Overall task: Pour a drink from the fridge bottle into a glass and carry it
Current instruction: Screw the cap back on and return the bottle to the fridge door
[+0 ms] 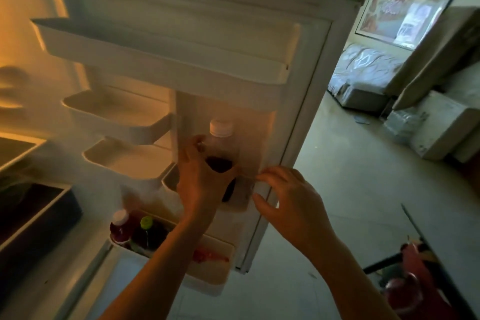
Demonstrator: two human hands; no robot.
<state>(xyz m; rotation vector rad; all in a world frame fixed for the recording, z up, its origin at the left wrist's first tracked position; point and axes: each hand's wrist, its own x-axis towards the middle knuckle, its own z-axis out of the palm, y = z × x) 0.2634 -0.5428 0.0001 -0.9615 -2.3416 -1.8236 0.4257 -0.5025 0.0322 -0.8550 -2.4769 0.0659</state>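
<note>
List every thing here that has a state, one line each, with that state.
Fridge door: open.
Bottle: capped, upright, partly full of dark drink, at a door shelf.
Left hand: grip closed around the bottle.
Right hand: open, fingers curled at the door edge, holding nothing.
Red bottle: capped, standing in the bottom door shelf.
Green-capped bottle: capped, standing beside it.

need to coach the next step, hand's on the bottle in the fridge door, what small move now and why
Probably lift the bottle straight up: the left hand has a grip on it, but its base sits behind the shelf rail. The right hand rests open at the door's edge.
</note>
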